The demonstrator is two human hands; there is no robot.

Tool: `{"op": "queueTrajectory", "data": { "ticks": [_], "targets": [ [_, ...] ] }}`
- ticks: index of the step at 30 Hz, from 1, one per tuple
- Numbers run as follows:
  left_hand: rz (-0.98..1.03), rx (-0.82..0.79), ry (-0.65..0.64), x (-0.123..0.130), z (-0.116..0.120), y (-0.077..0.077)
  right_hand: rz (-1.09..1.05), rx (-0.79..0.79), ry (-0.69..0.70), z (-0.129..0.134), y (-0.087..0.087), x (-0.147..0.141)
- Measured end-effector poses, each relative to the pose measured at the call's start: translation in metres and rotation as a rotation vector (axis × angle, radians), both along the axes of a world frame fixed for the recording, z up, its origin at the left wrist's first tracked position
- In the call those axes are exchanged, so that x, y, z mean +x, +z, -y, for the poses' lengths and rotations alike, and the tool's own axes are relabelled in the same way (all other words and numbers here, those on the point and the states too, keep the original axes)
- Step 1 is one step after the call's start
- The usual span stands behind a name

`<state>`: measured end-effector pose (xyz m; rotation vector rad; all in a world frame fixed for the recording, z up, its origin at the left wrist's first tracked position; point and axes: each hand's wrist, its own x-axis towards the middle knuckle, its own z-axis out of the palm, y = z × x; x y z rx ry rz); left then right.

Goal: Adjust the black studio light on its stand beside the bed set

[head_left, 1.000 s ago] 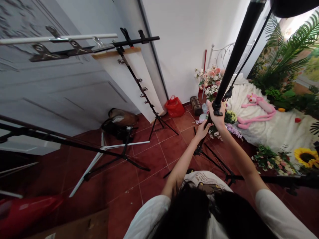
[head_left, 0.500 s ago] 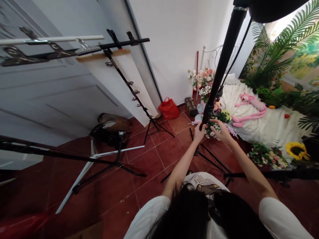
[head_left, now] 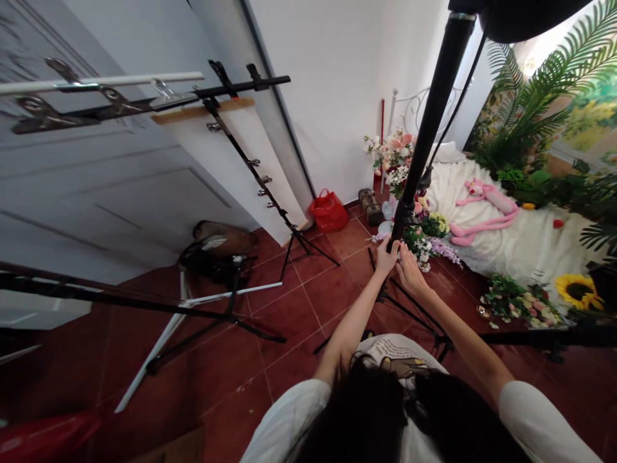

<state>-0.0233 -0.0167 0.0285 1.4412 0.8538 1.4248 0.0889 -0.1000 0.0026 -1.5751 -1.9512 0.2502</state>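
A black light stand (head_left: 424,132) rises in front of me, leaning to the upper right, with a dark lamp head (head_left: 525,19) on top. My left hand (head_left: 386,257) is closed round its pole below a black collar. Right beside it, my right hand (head_left: 412,273) is at the pole's near side, its fingers stretched upward and close together. Its fingertips and thumb come up against the left hand or the pole; which one it touches is unclear. A cable (head_left: 456,106) hangs along the pole. The stand's legs (head_left: 409,305) spread on the floor below my hands.
To the left, a backdrop stand (head_left: 236,145) carries clips and a white sheet. White and black stand legs (head_left: 168,347) cross the red tiles. A red bag (head_left: 328,211) lies by the wall. At right are flowers (head_left: 395,154), a pink plush toy (head_left: 496,202) and a white blanket (head_left: 540,251).
My right hand has moved left and slightly down to the pole beside my left hand, and its spread fingers have come together. The left hand keeps its grip on the pole.
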Motion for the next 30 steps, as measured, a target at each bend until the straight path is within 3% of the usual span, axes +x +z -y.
{"op": "queueTrajectory", "data": {
  "ticks": [5, 10, 15, 20, 25, 30],
  "targets": [
    [0.007, -0.001, -0.001, 0.001, 0.003, 0.001, -0.027, -0.012, 0.022, -0.001, 0.003, 0.008],
    [-0.001, -0.005, -0.012, 0.0, 0.004, 0.005, -0.111, 0.077, -0.009, -0.004, 0.001, 0.008],
    [0.003, 0.008, -0.02, -0.001, 0.003, 0.004, -0.1, 0.089, 0.01, -0.02, -0.002, 0.007],
    [0.008, 0.03, -0.019, -0.001, 0.003, 0.005, -0.175, 0.066, 0.043, -0.04, 0.009, 0.019],
    [0.005, 0.025, -0.048, -0.002, 0.003, 0.007, -0.197, 0.033, -0.004, -0.055, 0.019, 0.035],
    [0.017, 0.023, -0.054, -0.002, 0.002, 0.005, -0.261, -0.02, -0.04, -0.067, 0.015, 0.036]
  ]
}}
